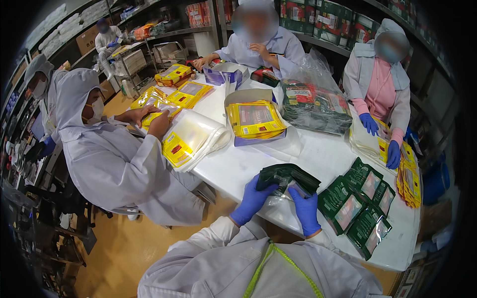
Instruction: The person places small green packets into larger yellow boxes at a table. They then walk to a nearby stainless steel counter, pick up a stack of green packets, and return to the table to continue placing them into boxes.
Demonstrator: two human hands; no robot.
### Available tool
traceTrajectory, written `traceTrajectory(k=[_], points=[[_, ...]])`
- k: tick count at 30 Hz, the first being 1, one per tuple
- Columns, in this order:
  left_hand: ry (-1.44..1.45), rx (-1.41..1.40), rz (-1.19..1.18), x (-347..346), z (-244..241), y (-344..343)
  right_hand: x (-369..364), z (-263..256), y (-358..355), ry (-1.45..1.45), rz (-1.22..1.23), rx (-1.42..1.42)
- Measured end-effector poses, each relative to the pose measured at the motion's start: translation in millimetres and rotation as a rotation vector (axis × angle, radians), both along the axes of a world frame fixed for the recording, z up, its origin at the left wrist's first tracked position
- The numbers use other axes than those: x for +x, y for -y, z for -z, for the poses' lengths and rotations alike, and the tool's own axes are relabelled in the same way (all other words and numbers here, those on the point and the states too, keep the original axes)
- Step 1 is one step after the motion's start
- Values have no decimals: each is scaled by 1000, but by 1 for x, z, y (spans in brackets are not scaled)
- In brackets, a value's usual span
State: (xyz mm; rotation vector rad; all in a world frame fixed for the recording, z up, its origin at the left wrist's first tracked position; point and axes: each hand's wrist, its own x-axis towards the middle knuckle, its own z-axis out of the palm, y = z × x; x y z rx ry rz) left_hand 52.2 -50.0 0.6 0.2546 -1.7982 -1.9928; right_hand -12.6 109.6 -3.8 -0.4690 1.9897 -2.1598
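Note:
Blue gloves cover both of my hands. Between them, above the near edge of the white table (324,152), is a stack of dark green plastic pouches (288,175). My left hand (255,199) grips its left end and my right hand (305,210) its lower right part; the stack bows upward in the middle. To the right of my right hand, more green pouches with see-through windows (341,205) lie in several overlapping piles. Ahead of my hands stands an open purple-and-white cardboard box (261,139) filled with yellow printed pouches (257,117).
On the left a person (123,149) handles yellow pouches near clear plastic sheets (201,134). Across sits another person (261,44), beside a clear bag of green packages (313,104). A gloved person (380,85) at right touches yellow-printed sheets. Stocked shelves surround the table.

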Motion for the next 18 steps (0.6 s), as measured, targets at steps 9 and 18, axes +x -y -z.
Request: traceTrajectory(k=[9, 18], points=[[15, -20, -14, -1, 4, 0, 6, 1, -4, -159, -13, 66], [-48, -163, -56, -4, -1, -5, 6, -10, -4, -197, 63, 121]])
